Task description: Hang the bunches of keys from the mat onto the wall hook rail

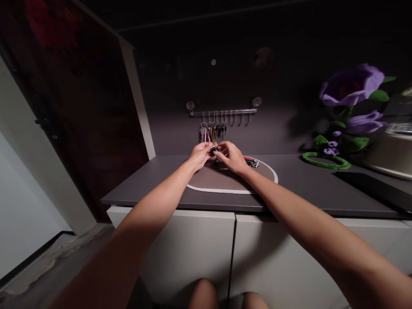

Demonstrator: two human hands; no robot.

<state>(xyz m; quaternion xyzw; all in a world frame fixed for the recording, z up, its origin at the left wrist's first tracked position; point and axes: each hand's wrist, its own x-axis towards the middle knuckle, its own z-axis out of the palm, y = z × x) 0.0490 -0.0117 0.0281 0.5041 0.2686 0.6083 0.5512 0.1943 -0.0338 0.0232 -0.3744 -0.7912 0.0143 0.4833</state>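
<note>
My left hand (201,155) and my right hand (233,157) meet above an oval brown mat with a white rim (219,189). Between their closed fingertips is a small black object (213,150), perhaps a key fob; the fingers cover much of it, so its kind is unclear. Just behind, several keys (210,131) on rings hang from the hooks of a clear wall rail (225,112). To the right of my right hand, a red and black strap with a metal buckle (253,162) lies on the mat, partly hidden by the wrist.
The mat lies on a dark grey countertop (154,184) over white cabinet doors (189,249). At the right stand purple flowers (352,86) with a green ring base (325,163), a dark flat object (373,189) and a beige rounded appliance (391,150). A dark door (80,107) is on the left.
</note>
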